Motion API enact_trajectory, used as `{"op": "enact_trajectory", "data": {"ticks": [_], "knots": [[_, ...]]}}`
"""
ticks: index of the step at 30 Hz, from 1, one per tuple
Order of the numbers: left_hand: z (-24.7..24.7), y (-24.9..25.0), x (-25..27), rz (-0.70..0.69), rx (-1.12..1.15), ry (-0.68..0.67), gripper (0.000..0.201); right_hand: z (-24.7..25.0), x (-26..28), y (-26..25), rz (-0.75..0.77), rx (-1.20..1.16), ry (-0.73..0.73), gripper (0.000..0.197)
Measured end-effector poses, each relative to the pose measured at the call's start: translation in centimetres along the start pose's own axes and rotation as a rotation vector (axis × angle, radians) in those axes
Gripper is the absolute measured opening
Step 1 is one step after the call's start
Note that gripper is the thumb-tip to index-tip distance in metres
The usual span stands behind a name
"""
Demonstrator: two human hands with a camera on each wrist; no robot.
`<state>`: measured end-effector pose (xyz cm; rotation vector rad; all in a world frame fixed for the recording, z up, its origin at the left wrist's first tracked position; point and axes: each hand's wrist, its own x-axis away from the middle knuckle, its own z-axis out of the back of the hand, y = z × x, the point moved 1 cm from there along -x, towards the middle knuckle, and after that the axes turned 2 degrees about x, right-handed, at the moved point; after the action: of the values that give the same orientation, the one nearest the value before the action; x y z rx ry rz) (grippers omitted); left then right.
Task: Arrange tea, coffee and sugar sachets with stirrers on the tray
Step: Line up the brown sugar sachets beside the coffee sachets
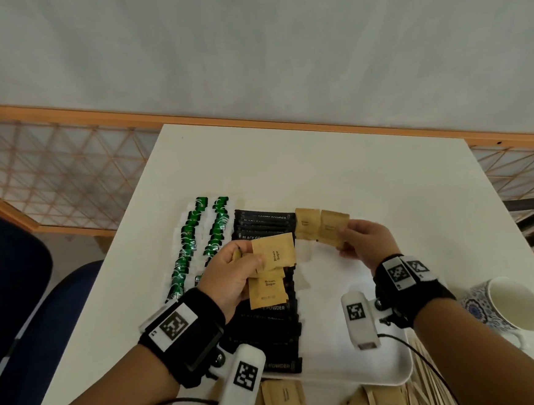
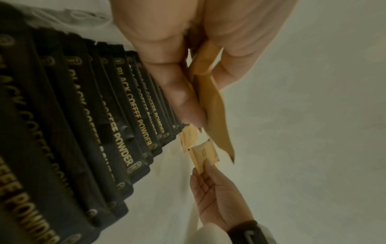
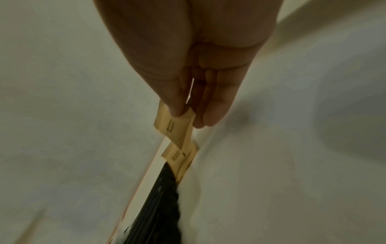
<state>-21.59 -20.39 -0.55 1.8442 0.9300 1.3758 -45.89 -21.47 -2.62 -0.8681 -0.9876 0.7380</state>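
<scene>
A white tray [image 1: 397, 368] holds two rows of green tea sachets [image 1: 195, 240], a column of black coffee powder sachets [image 1: 269, 333] and one brown sugar sachet [image 1: 307, 223] at its far end. My left hand [image 1: 233, 275] grips a small stack of brown sugar sachets [image 1: 273, 256] above the coffee column. My right hand [image 1: 363, 242] pinches a single brown sugar sachet [image 1: 334, 225] by its near edge, right of the one lying on the tray. In the left wrist view that pinched sachet [image 2: 203, 156] lies beside the lying one [image 2: 189, 137].
More loose brown sugar sachets [image 1: 284, 399] and wooden stirrers [image 1: 430, 381] lie at the near table edge. A blue-patterned white cup [image 1: 507, 305] stands at the right. A blue chair [image 1: 16, 286] is to the left; wall and wooden rail are behind.
</scene>
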Motion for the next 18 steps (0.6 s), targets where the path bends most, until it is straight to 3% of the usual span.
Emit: {"op": "enact_trajectory", "data": {"ticks": [12,18], "knots": [[-0.3,-0.2,-0.2,0.008,-0.039,-0.001,0.017,0.6,-3.6,0.5,0.031,0.283,0.099,0.008],[-0.4,-0.4,-0.1,0.012,-0.03,-0.011,0.017,0.6,-4.1,0.6,0.046,0.331,0.143,0.024]]}}
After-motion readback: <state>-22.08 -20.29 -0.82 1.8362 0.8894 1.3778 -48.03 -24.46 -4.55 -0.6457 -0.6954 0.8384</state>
